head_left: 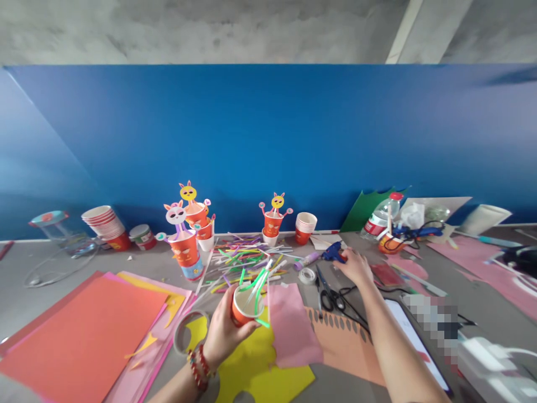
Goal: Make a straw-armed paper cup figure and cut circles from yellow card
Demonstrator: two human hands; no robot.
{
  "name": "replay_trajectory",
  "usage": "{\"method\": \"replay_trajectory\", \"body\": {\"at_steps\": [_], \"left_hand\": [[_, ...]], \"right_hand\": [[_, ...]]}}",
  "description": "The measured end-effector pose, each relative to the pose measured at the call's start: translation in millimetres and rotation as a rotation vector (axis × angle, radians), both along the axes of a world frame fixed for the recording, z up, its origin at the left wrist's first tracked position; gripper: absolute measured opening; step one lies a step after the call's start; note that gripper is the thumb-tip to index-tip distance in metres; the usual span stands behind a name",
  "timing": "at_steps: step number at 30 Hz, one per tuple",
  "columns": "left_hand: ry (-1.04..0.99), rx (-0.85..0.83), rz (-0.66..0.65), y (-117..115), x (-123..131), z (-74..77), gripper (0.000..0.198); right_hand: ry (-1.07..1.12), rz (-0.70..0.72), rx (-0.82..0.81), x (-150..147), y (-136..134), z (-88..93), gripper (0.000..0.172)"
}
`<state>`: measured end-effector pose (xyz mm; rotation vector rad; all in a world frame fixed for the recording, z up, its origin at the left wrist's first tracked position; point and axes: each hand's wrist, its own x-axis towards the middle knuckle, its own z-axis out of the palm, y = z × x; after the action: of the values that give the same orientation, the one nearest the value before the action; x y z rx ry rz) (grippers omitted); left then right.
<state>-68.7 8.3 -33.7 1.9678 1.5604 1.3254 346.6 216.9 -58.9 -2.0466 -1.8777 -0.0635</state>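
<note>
I count two hands (229,330) (356,266), one held cup (239,317), two paper-cup stacks (103,225) (306,223) at the frame's left and centre, two tape rolls (180,327) (302,278) in its lower half, one red-capped bottle (377,219) at right (the straws (239,256) are too jumbled).

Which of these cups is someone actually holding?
The orange cup with green straws in it, held in the left hand; no hand touches the other cups.

Hidden, cropped, blurred
The left hand (229,331) hides part of the paper cup (240,317), the right hand (356,267) the handle of the glue gun (333,252); red-orange sheet (96,330) cropped below; white plug adapter (489,355) blurred.
</note>
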Motion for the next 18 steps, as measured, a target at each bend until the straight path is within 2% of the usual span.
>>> {"method": "replay_trajectory", "body": {"at_steps": [5,9,15,18], "left_hand": [[-0.001,-0.044,-0.016,0,0,-1.5,0.077],[-0.005,-0.038,-0.022,0,0,-2.3,0.077],[-0.012,-0.048,-0.037,1,0,-2.5,0.077],[-0.019,-0.048,-0.039,1,-1,-3.0,0.076]], "right_hand": [[0.129,-0.007,-0.035,5,3,-1.1,0.019],[0.263,0.013,0.015,8,2,5.0,0.019],[0.527,0.006,0.181,4,-8,31.9,0.022],[0.699,0.009,0.212,-3,-21,51.1,0.038]]}}
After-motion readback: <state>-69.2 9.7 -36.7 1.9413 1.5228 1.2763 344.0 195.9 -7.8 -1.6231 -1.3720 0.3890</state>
